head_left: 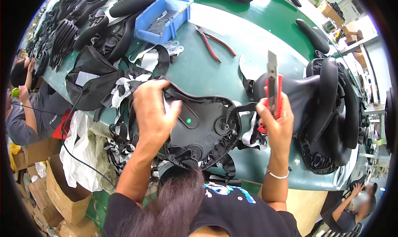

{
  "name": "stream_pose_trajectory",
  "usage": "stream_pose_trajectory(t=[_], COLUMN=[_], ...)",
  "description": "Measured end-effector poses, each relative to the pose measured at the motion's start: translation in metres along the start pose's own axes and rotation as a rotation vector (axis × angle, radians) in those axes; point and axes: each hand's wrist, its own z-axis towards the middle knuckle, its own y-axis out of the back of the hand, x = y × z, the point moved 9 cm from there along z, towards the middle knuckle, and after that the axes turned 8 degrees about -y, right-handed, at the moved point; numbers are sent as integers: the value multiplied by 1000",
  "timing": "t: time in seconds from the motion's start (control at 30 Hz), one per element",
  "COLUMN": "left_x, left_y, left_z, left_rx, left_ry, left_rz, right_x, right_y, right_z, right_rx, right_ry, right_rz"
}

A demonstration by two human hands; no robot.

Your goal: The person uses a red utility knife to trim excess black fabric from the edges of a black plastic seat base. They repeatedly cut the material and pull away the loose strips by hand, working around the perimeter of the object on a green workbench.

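Observation:
An upturned black bicycle saddle point(203, 127) lies before me, its plastic underside showing a small green round sticker point(189, 120). My left hand point(154, 106) is closed over the saddle's left edge, thumb lying toward the underside. To the right, my right hand point(278, 116) grips a red utility knife point(272, 85) with its metal blade end pointing up. A black strip point(244, 108) runs from the saddle's right edge to the fingers of that hand; whether it is pinched there or only touches them, I cannot tell.
Red-handled pliers point(215, 44) lie beyond the saddle, near a blue bin point(163, 19). Finished-looking saddles point(327, 100) pile up on the right; more black covers point(93, 73) and scraps crowd the left. Cardboard boxes point(68, 191) stand lower left. Other people work at both sides.

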Motion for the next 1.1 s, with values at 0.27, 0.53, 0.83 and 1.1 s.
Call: stream_pose_trajectory(t=[0.27,0.53,0.83,1.1], left_x=[-81,-32,-78,36], left_y=[-73,-79,-44,-96], left_z=[30,33,72,82], left_rx=[463,276,226,-69], left_ry=[-388,527,-456,419], left_rz=[-537,-1506,-341,-1183], right_x=[20,-17,7,11], right_y=[2,-9,-16,-27], right_z=[-40,-95,-39,-66], right_rx=[153,216,85,103], right_ry=[408,231,309,160], right_rz=[-466,-937,-1030,-1192])
